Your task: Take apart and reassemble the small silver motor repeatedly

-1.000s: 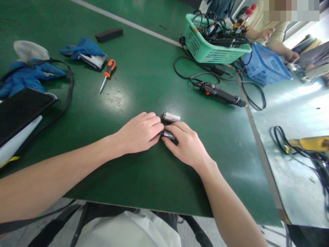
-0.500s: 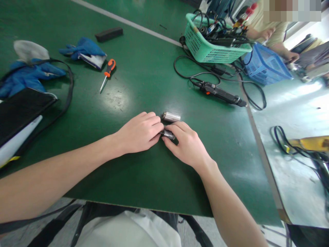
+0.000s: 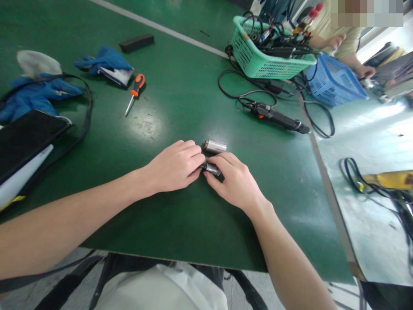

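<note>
At the near side of the green table [image 3: 180, 232], the left hand [image 3: 176, 167] pinches the dark end of a small metal part [image 3: 213, 168]. Just on its far side lies a silver tube [image 3: 215, 147]. The right hand [image 3: 234, 183] has its grip on the part too, so work looks unfinished.

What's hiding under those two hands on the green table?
A small metal cylinder shows between the left hand and the right hand, with the green table underneath. The hands cover part of it, so whatever else is under them can't be seen.
</note>
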Motion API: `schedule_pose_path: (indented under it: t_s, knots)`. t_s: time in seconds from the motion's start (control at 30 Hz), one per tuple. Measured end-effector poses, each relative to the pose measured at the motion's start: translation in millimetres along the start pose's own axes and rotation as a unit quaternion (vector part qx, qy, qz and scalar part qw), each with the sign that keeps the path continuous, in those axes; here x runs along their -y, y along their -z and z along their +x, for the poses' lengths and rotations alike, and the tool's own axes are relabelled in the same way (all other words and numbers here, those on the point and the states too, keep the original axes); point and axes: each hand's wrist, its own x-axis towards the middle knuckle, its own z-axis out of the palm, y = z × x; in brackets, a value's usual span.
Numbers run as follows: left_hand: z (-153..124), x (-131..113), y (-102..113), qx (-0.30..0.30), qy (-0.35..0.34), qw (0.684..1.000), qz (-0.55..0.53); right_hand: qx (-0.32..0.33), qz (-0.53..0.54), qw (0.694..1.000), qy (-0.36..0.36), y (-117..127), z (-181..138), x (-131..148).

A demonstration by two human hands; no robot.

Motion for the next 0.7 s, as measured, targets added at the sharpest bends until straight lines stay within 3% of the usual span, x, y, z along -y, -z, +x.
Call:
schedule_pose_path:
  t_s: [0.7]
  knots:
    - [-0.1, -0.1, 0.3, -0.004, 0.005, 1.0, 0.004, 0.003, -0.006, 1.0, -0.001, 0.2, 0.2, -0.1]
